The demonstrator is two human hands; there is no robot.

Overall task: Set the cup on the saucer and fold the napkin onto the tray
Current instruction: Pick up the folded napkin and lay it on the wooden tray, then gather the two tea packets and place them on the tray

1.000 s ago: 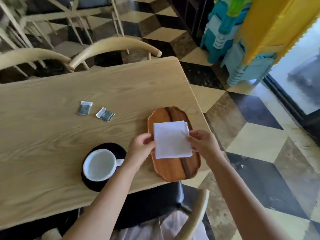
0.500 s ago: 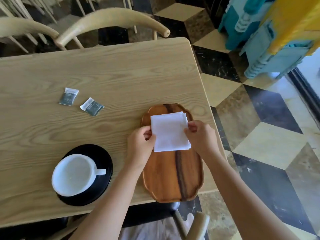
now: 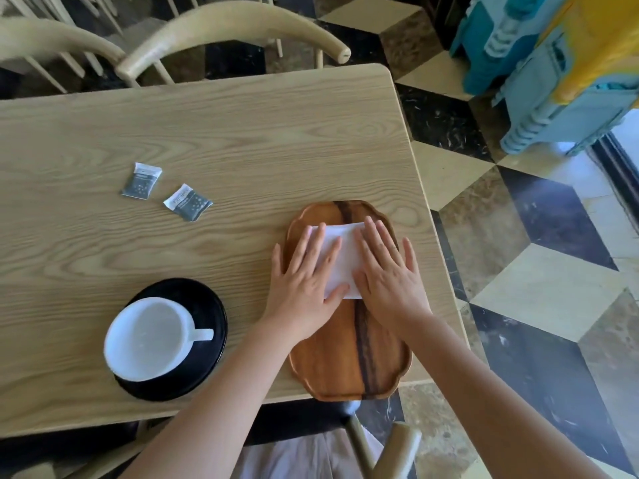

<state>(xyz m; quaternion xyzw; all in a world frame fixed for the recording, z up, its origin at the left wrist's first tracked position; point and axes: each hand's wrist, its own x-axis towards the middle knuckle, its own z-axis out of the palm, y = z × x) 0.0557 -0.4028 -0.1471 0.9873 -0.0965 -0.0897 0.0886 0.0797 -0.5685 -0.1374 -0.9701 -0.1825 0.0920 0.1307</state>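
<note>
A white folded napkin (image 3: 342, 257) lies on the far half of the brown wooden tray (image 3: 342, 361) near the table's right edge. My left hand (image 3: 304, 281) lies flat with fingers spread on the napkin's left part. My right hand (image 3: 387, 274) lies flat on its right part. Both palms press down and hold nothing. A white cup (image 3: 148, 337) stands on the black saucer (image 3: 207, 305) at the front left, its handle pointing right.
Two small grey sachets (image 3: 141, 181) (image 3: 188, 202) lie on the light wooden table (image 3: 242, 133) left of the tray. Pale wooden chairs (image 3: 235, 29) stand behind the table. A patterned tile floor (image 3: 518, 271) lies to the right, with blue and yellow furniture (image 3: 553, 63) beyond.
Both hands let go of the napkin's side edges and now lie flat on top of it. The napkin looks narrower, folded down on the tray. The view has moved closer.
</note>
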